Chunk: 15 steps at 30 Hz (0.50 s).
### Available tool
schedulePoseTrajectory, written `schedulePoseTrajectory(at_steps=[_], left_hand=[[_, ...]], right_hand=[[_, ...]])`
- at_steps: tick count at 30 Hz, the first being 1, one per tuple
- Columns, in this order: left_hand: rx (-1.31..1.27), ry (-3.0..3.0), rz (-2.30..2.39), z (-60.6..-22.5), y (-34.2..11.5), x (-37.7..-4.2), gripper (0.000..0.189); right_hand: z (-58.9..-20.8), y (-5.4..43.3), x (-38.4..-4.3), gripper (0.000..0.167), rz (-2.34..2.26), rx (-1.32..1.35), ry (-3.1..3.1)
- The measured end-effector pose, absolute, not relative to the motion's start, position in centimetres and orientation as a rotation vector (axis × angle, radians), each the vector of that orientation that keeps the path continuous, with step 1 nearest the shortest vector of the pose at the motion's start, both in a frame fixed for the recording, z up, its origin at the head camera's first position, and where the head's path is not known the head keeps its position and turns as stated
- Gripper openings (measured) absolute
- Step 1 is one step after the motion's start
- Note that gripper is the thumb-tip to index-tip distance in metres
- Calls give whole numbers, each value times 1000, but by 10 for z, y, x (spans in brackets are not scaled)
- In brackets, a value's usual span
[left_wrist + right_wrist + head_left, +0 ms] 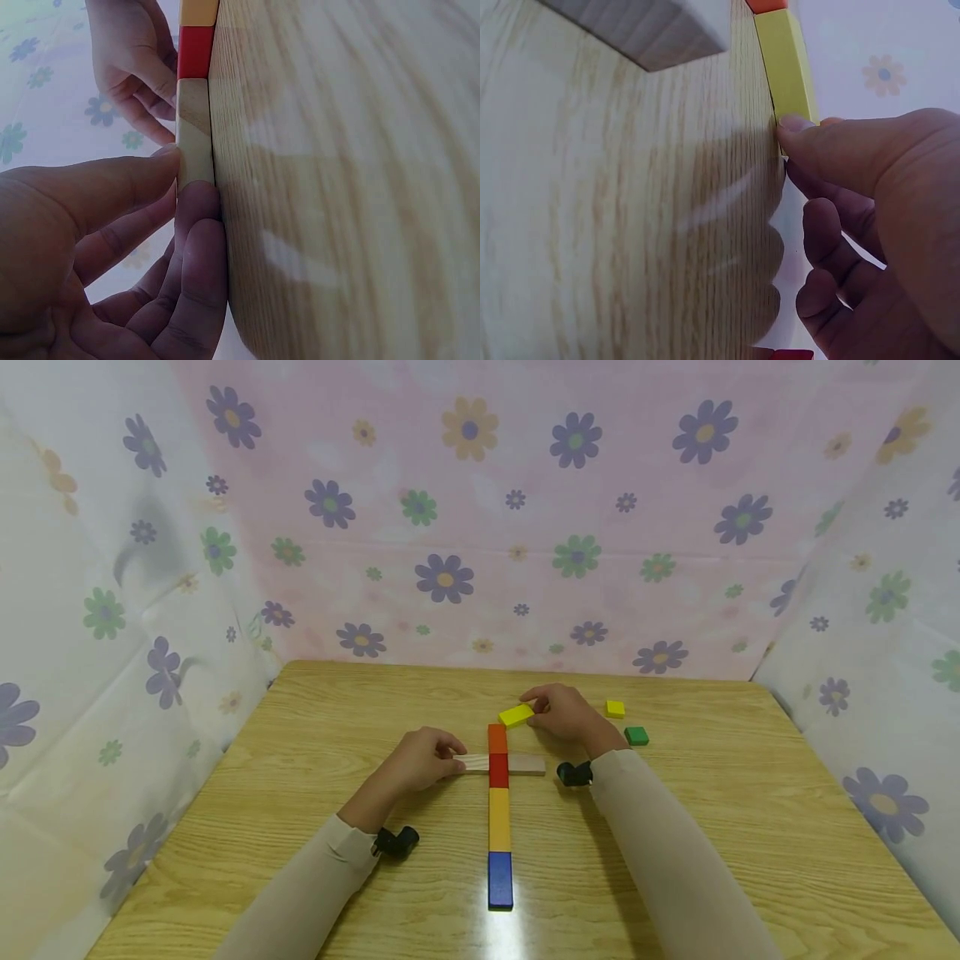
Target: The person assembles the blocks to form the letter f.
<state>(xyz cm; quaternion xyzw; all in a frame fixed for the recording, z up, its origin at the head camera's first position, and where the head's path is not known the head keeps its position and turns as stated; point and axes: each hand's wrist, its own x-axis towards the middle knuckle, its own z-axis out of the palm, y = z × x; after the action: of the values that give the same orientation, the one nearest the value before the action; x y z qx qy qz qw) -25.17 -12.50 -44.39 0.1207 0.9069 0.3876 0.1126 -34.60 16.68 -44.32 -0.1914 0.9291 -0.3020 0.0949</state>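
Beige sleeves (682, 852) lie nearest, one to each side of a blue block (500, 878) that begins a straight row on the wooden table (360, 893); beyond it come an amber block (499, 820), a red block (498, 771) and an orange block (497, 739). At the row's far end lies the long yellow block (516, 717), slanted, its near corner touching or almost touching the orange one. The right hand (567, 714) pinches its right end between thumb and finger; the left hand (420, 762) pinches the outer end of the left wooden block (474, 763), beside the red one. The blocks look light, stiff and hard to damage, perhaps a little slick on their painted faces, so a fingertip hold on the ends or long sides should suffice. Nudging one would likely shift its neighbours. Between the yellow block and the table's back edge there is a strip of room; the right wooden block (527, 766) ends near the black wrist device (576, 774), while a small yellow block (615, 709) and a green block (636, 736) sit beyond the right wrist.
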Motion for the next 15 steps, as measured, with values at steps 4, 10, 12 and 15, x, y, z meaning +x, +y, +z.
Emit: schedulePoseTrajectory(at_steps=[4, 10, 12, 15], left_hand=[[360, 2664, 1133, -444, -125, -252, 17], [362, 2666, 1129, -443, -125, -251, 17], [365, 2667, 1127, -443, -125, -251, 17], [366, 2667, 1128, -442, -125, -251, 17]], right_hand=[[-442, 166, -345, 41, -874, -538, 2761], [-442, 167, -345, 38, -891, -519, 2745], [-443, 169, -345, 38, -916, -514, 2727], [-443, 170, -345, 37, -952, -509, 2708]])
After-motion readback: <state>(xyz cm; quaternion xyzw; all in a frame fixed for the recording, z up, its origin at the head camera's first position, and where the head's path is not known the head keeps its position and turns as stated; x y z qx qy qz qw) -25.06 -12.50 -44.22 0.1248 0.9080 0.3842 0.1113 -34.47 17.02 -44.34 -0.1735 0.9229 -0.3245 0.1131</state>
